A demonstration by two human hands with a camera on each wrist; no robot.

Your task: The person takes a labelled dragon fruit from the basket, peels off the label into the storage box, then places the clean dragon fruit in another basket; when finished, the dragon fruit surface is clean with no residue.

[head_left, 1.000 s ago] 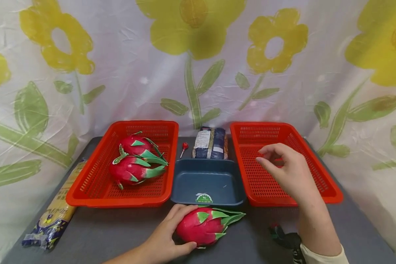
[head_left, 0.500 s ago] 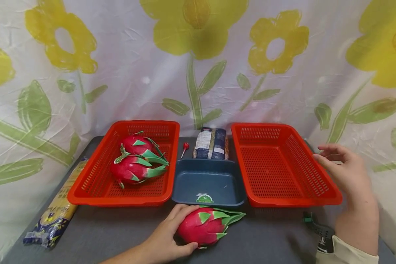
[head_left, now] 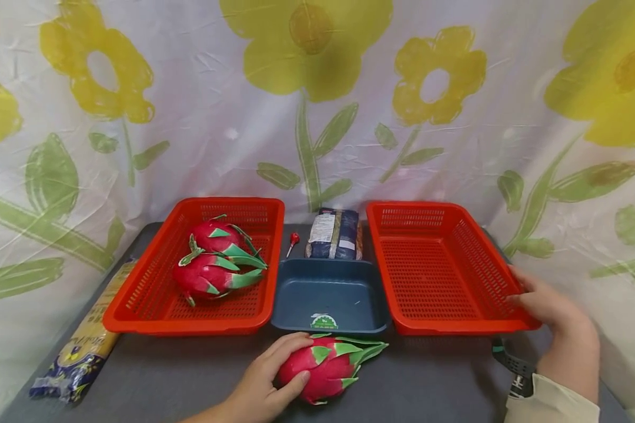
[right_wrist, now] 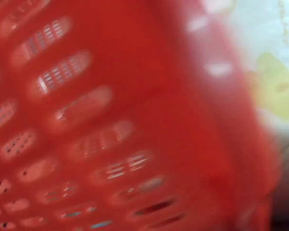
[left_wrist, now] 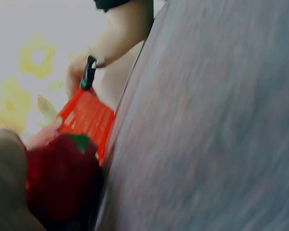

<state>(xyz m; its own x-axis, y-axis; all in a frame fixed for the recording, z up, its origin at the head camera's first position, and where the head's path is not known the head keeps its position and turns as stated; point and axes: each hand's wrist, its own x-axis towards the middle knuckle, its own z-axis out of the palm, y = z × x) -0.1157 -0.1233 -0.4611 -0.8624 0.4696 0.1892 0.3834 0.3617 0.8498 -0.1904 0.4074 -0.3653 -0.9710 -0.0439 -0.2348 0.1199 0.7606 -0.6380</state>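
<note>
A pink dragon fruit with green scales lies on the grey table in front of the blue tray. My left hand curls round its left side, thumb in front and fingers over the top. In the left wrist view the dragon fruit is dark and blurred. At the right, my right hand grips the right-hand rim of a red plastic basket, thumb over its inner side. Slotted wall of that basket fills most of the right wrist view, and the fingers are hidden there.
Two more dragon fruits lie in the left red basket. Between the baskets sits a blue tray, with a blue packet and a red lollipop behind it. A yellow pasta packet lies along the left edge.
My right hand has moved from above the right basket out to its right side, then down onto the rim. The left hand stays on the dragon fruit.
</note>
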